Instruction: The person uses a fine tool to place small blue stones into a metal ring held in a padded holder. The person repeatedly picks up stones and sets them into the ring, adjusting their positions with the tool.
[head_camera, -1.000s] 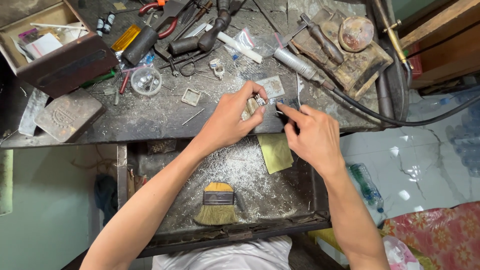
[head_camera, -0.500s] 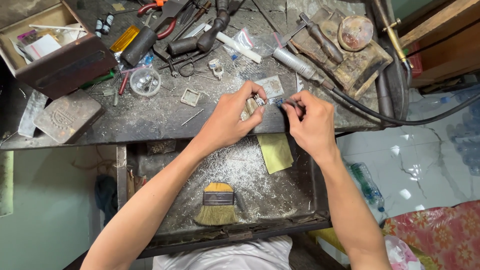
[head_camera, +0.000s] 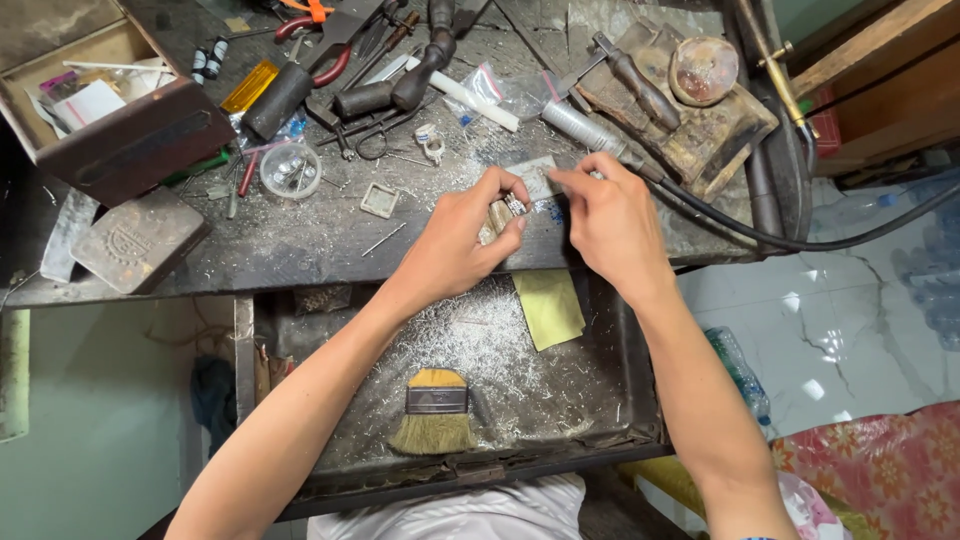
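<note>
Bench edge: both hands, left hand (head_camera: 455, 245) and right hand (head_camera: 612, 222), are crowding the middle. Open strip of bench top (head_camera: 300, 250) is lying to their left, broken only by a small square frame (head_camera: 379, 200) and metal block (head_camera: 137, 240). Pliers (head_camera: 300, 75), handles (head_camera: 400, 85) and round dish (head_camera: 289, 170) are blocking the far side. Black hose (head_camera: 760, 235) is barring the right. In the drawer (head_camera: 640, 400) below, brush (head_camera: 434, 412) and yellow cloth (head_camera: 548, 307) are sitting; shavings between them are leaving room.

Your single head-worn camera looks steeply down from close above onto the worktop (head_camera: 300, 240) edge, your forearms reaching up from the bottom of the frame.
</note>
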